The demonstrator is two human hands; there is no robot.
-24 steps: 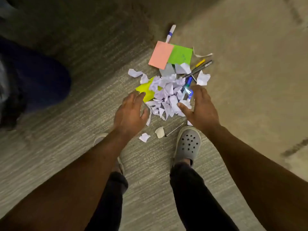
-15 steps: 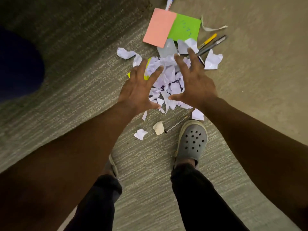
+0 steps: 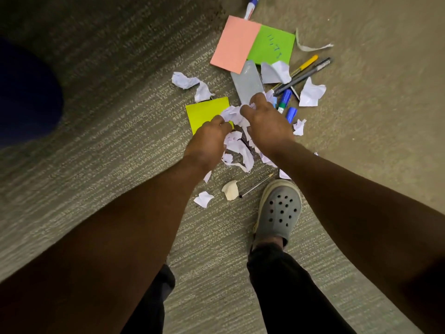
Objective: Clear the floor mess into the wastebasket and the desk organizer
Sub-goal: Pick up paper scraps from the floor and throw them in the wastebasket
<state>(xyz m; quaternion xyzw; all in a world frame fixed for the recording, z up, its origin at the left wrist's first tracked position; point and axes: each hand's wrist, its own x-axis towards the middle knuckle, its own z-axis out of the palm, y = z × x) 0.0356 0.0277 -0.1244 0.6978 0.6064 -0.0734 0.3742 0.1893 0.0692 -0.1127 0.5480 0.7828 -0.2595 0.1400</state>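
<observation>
A heap of torn white paper scraps (image 3: 237,145) lies on the carpet in front of my feet. My left hand (image 3: 209,140) and my right hand (image 3: 267,124) close in on it from both sides, fingers curled round the scraps and bunching them together. A yellow sticky pad (image 3: 204,113) lies half under the heap. Beyond are a pink pad (image 3: 234,43), a green note (image 3: 274,45), a clear flat case (image 3: 248,81), pens (image 3: 305,72) and a blue marker (image 3: 284,98). No wastebasket or organizer is in view.
Loose scraps (image 3: 203,198) and a cream crumpled piece (image 3: 230,189) lie beside a thin pen (image 3: 256,185) near my grey clog (image 3: 279,208). Another marker (image 3: 250,8) lies at the top edge. A dark blue object (image 3: 26,92) sits at the left.
Both hands went from spread over the heap to curled together, gathering the scraps into a tighter bunch. This uncovered the yellow pad and the blue marker.
</observation>
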